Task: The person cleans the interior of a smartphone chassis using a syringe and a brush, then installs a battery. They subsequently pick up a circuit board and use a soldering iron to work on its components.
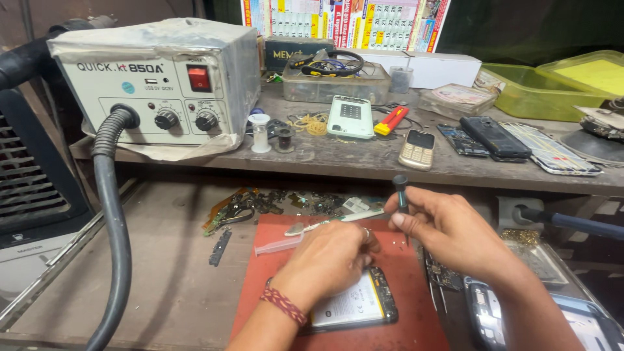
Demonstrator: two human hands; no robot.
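An opened smartphone (364, 302), back cover off with its white battery showing, lies on a red work mat (409, 312). My left hand (328, 260), with a braided band at the wrist, presses down on the phone's upper part. My right hand (448, 231) holds a small dark-handled screwdriver (401, 195) upright, its tip pointing down near the phone's top edge. Tweezers (335, 221) and a clear syringe (276, 246) lie on the mat just beyond my left hand.
A grey hot-air rework station (162, 84) with a ribbed hose (114, 247) stands on the shelf at left. Several phones, a keypad phone (417, 149), a red cutter (391, 120), green trays (539, 91) and loose parts crowd the shelf. A circuit board (445, 273) and phone frame (484, 312) lie right of the mat.
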